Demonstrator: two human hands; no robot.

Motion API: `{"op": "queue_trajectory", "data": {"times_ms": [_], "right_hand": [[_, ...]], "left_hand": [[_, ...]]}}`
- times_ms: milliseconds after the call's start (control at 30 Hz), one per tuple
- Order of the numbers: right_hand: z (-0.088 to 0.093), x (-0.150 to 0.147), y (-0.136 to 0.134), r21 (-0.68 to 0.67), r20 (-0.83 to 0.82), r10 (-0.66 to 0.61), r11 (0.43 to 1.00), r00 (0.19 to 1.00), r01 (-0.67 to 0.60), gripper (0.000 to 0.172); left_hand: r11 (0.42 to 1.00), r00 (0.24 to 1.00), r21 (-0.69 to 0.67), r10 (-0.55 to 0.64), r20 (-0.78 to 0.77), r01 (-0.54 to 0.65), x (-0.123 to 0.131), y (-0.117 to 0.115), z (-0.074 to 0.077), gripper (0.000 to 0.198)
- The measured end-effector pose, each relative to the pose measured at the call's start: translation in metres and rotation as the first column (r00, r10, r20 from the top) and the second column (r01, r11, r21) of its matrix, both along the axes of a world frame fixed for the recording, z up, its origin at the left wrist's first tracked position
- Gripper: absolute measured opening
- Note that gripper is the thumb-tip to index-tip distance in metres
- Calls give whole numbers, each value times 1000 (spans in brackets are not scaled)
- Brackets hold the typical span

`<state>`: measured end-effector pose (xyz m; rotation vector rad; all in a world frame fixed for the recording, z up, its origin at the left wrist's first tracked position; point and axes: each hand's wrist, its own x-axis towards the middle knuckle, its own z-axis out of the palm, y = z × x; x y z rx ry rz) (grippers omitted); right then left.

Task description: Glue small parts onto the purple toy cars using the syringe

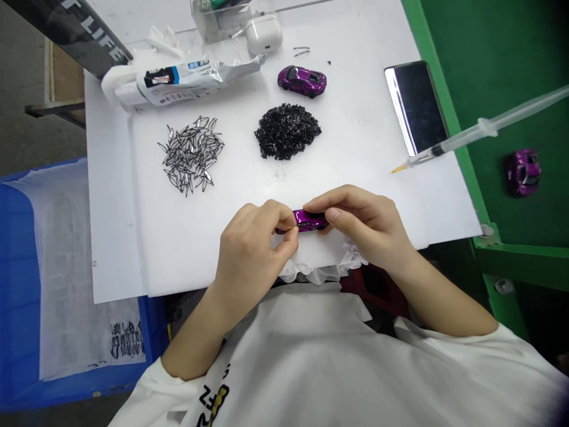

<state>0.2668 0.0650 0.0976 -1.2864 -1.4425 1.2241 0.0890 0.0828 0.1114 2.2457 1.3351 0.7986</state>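
A small purple toy car (308, 220) is held between both hands just above the near edge of the white board (146, 237). My left hand (253, 246) pinches its left end with thumb and fingers closed. My right hand (364, 222) grips its right end from above, fingers curled over the roof. Beyond the hands lie a pile of thin clear-and-black slivers (192, 153) on the left and a heap of small black parts (287, 131) in the middle. A second purple toy car (302, 80) stands at the back of the board.
A syringe with an orange tip (466, 135) juts in from the right beside a dark phone (415, 107). A third purple car (523, 172) sits on the green surface at right. A glue tube (186, 80), a white earbud case (264, 32) and a blue bin (18, 279) are around.
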Motion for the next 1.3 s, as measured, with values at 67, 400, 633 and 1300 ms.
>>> {"op": "queue_trajectory", "data": {"times_ms": [67,400,633,1300], "right_hand": [[-1,1,-1,33,47,13,999,999,-14,17],[4,2,-4,285,407,25,946,913,-153,21],[3,-15,-1,302,663,-49,930,747,-208,18],[-6,195,12,348,702,-696,149,-152,926,16]], "left_hand": [[996,998,-76,-45,-48,41,0,2,2,20],[963,999,-266,-37,-18,31,-5,7,-8,29],[963,996,-255,-76,41,84,-13,8,-15,30],[999,995,-24,-35,93,37,-13,3,-31,35]]}}
